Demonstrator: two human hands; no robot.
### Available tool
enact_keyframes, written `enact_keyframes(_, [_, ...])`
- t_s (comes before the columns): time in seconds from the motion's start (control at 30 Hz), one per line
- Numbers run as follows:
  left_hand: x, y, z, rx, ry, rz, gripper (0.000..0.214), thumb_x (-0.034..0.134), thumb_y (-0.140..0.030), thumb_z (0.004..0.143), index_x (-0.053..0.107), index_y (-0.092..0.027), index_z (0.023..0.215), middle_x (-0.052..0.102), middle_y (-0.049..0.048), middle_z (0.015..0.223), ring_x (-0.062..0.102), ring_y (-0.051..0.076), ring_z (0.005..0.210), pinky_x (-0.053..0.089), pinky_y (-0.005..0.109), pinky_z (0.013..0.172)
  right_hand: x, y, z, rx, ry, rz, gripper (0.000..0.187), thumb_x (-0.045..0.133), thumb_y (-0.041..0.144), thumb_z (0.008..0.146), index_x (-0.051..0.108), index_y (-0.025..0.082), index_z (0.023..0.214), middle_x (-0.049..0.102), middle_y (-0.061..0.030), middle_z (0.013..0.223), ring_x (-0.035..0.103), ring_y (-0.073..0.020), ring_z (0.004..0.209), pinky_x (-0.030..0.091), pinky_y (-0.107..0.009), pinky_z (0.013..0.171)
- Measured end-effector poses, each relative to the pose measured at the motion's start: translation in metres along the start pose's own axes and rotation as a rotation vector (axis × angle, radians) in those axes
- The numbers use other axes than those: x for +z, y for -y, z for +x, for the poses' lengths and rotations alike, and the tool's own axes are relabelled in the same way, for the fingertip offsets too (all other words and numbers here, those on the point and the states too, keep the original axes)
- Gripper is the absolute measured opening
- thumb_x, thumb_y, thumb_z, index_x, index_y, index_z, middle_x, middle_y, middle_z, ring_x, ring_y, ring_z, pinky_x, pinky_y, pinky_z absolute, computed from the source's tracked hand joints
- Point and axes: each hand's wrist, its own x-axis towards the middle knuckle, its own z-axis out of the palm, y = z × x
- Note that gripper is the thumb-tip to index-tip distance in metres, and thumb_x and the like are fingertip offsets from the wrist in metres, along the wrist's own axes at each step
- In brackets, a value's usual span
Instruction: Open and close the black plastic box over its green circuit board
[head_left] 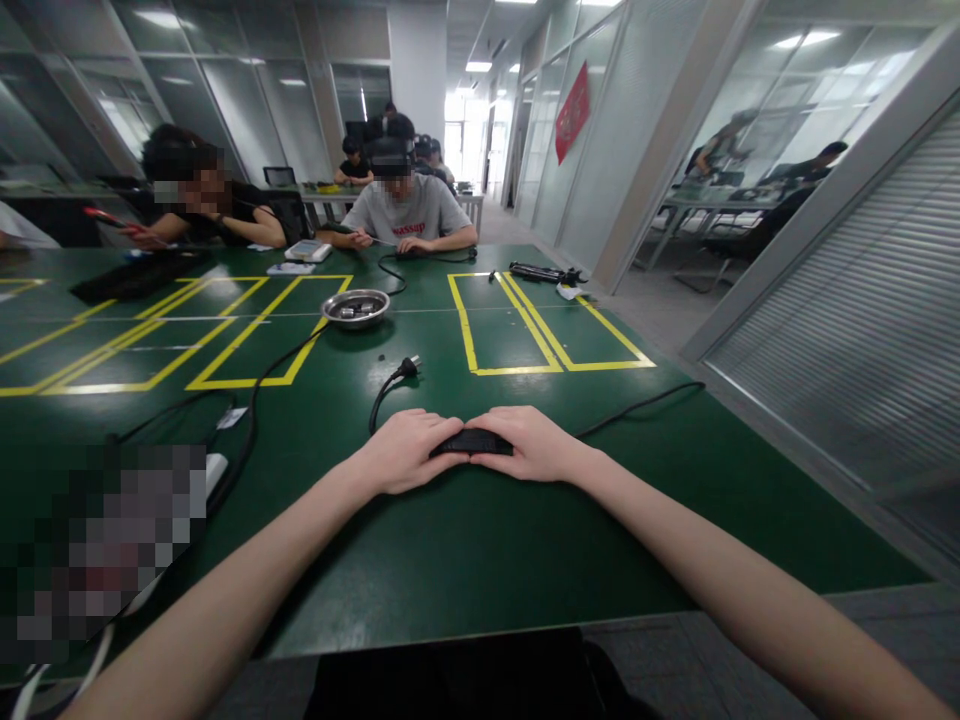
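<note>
Both my hands grip a black power adapter [480, 441] low over the green table, one at each end. My left hand [411, 450] pinches its left end between thumb and fingers, and my right hand [529, 442] does the same at the right end. Fingers cover much of the adapter's body. From behind my left hand a black cord curves up to a power plug [409, 367], its prongs pointing right. A thinner black cable [637, 410] runs from beside my right hand toward the table's right edge.
Beyond the plug stands a metal bowl [355, 309] with small metal parts inside. Yellow tape [517, 371] marks rectangles on the green table [600, 540]. A folded black tripod-like object [547, 273] lies at the far right. Two people sit across; a blurred-out item and cables lie left.
</note>
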Motion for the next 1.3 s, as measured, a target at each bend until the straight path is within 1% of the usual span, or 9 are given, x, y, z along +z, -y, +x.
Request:
enact_keyframes(0.13, [-0.003,0.001,-0.001,0.003,-0.035,-0.009,0.037,0.05,-0.05,0.102,0.064,-0.016,0.102,0.071,0.0064,0.084,0.067,0.022,0.075,0.046,0.031,0.069,-0.002,0.002,0.0,0.022,0.027,-0.067,0.031,0.061,0.04,0.098,0.067,0.015,0.115,0.076,-0.0107,0.095,0.072,-0.0253,0.084,0.049,-0.033,0.074])
enact_keyframes(0.3, [-0.003,-0.001,-0.003,0.018,-0.047,-0.015,0.035,0.049,-0.045,0.103,0.068,-0.016,0.105,0.073,0.0074,0.087,0.068,0.021,0.077,0.047,0.03,0.071,-0.001,0.003,0.0,-0.03,-0.012,-0.045,0.029,0.066,0.039,0.094,0.07,0.017,0.111,0.076,-0.0097,0.097,0.071,-0.0229,0.086,0.048,-0.031,0.076])
enact_keyframes(0.47, [0.001,-0.001,-0.003,-0.001,-0.037,-0.036,0.035,0.054,-0.046,0.1,0.07,-0.015,0.102,0.073,0.0076,0.085,0.068,0.021,0.077,0.048,0.031,0.071,-0.001,0.005,0.0,-0.022,-0.007,-0.112,0.029,0.062,0.04,0.097,0.073,0.015,0.103,0.073,-0.0088,0.082,0.067,-0.0211,0.074,0.046,-0.031,0.068])
enact_keyframes(0.77, [0.0,0.0,-0.003,-0.06,-0.04,-0.066,0.038,0.056,-0.049,0.097,0.073,-0.016,0.104,0.074,0.0091,0.087,0.068,0.022,0.078,0.048,0.031,0.072,0.003,0.001,-0.001,-0.093,-0.094,-0.036,0.029,0.063,0.035,0.095,0.071,0.016,0.115,0.077,-0.0094,0.095,0.071,-0.0219,0.086,0.054,-0.032,0.075])
enact_keyframes(0.83, [-0.002,-0.003,-0.003,-0.134,-0.029,-0.14,0.045,0.059,-0.058,0.092,0.074,-0.016,0.101,0.074,0.0085,0.086,0.067,0.022,0.078,0.046,0.03,0.071,0.005,0.0,-0.003,-0.173,-0.139,-0.057,0.028,0.058,0.031,0.098,0.069,0.016,0.119,0.077,-0.011,0.105,0.071,-0.0221,0.092,0.056,-0.033,0.08])
enact_keyframes(0.97, [-0.007,-0.007,0.0,-0.411,0.101,-0.512,0.065,0.036,-0.068,0.098,0.073,-0.015,0.087,0.07,0.0051,0.072,0.063,0.019,0.067,0.044,0.029,0.066,0.007,0.0,-0.006,-0.337,-0.236,-0.211,0.031,0.051,0.023,0.099,0.065,0.016,0.125,0.073,-0.014,0.123,0.069,-0.0237,0.105,0.058,-0.039,0.088])
enact_keyframes(1.03, [-0.01,-0.007,0.002,-0.481,0.185,-0.724,0.067,0.035,-0.07,0.097,0.071,-0.014,0.089,0.069,0.0039,0.069,0.062,0.018,0.063,0.044,0.028,0.064,0.007,0.0,-0.007,-0.365,-0.278,-0.254,0.029,0.051,0.022,0.099,0.066,0.016,0.123,0.072,-0.0146,0.123,0.069,-0.0242,0.105,0.058,-0.039,0.088])
enact_keyframes(1.17, [-0.012,0.0,0.001,-0.453,0.225,-0.857,0.059,0.055,-0.07,0.088,0.07,-0.014,0.089,0.067,0.0021,0.071,0.059,0.016,0.064,0.043,0.026,0.061,0.004,0.006,-0.003,-0.296,-0.247,-0.179,0.03,0.055,0.019,0.095,0.064,0.017,0.124,0.072,-0.0129,0.122,0.069,-0.0232,0.105,0.058,-0.037,0.086])
enact_keyframes(1.3, [-0.011,0.004,-0.002,-0.356,0.121,-0.519,0.049,0.064,-0.062,0.087,0.074,-0.015,0.093,0.071,0.0031,0.079,0.06,0.016,0.069,0.038,0.024,0.061,0.0,0.013,0.001,-0.074,-0.071,0.029,0.042,0.071,0.028,0.085,0.062,0.018,0.125,0.074,-0.0105,0.115,0.071,-0.0243,0.101,0.057,-0.035,0.085])
